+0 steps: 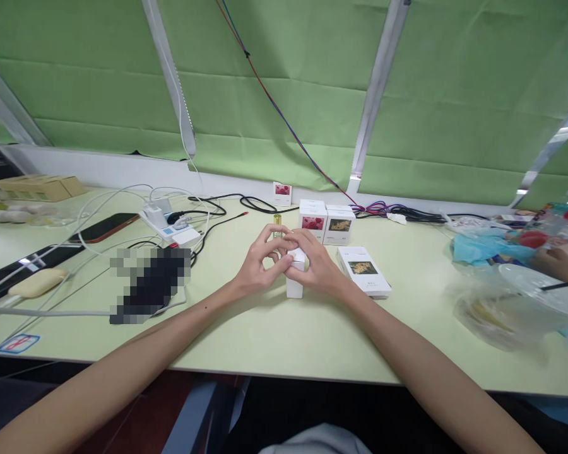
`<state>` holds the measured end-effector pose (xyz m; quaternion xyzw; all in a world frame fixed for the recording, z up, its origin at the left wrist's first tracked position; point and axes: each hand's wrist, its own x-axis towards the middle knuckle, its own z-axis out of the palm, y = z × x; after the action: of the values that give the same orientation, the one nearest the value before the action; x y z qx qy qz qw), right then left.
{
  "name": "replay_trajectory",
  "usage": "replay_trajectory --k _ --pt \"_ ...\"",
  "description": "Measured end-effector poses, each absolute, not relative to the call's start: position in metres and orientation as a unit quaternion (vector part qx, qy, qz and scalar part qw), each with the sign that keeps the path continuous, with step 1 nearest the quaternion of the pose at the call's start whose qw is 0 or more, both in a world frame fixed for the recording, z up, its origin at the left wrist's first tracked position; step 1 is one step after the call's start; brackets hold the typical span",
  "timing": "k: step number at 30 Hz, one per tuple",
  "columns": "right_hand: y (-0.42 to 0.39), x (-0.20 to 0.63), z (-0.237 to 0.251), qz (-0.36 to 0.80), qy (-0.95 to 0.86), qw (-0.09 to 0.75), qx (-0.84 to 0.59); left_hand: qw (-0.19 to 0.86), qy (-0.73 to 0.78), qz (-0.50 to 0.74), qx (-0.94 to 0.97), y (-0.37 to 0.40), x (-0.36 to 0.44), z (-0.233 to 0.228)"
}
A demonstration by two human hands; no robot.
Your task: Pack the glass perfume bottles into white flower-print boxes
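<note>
Right hand [317, 261] of mine is wrapped about the narrow white box [295, 289], thumb across its front, while my left hand [258, 261] curls in from the other side with its thumb at the box's upper end; whether those left fingers truly pinch anything, I cannot tell. I have the box upright in front of me over the table [246, 337], near the flat box [381, 287] on my right. To work neatly at that upper end, I'd keep the right hand's hold firm but light, so the thin-looking walls don't buckle, and use only the left fingertips, minding the gold-capped bottle [278, 221] just behind them. My fingers cover the box's top, so I can't see if a flap is raised, nor whether its base rests on the table. Most of the bottle is hidden too, and the lidded cup [544, 290] at far right is blurred.
</note>
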<state>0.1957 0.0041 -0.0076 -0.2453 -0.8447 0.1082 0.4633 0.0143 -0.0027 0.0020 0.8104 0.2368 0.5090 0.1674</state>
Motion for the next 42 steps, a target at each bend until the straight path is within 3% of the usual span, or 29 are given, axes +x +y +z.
replay_trajectory --k 27,42 --pt "0.0037 0.194 -0.0083 0.117 -0.837 0.473 -0.25 0.156 0.252 0.524 0.799 0.0001 0.0147 0.0001" --pt "0.003 0.192 -0.0095 0.116 -0.817 0.464 -0.324 0.215 0.275 0.497 0.794 0.0036 0.0124 0.0034"
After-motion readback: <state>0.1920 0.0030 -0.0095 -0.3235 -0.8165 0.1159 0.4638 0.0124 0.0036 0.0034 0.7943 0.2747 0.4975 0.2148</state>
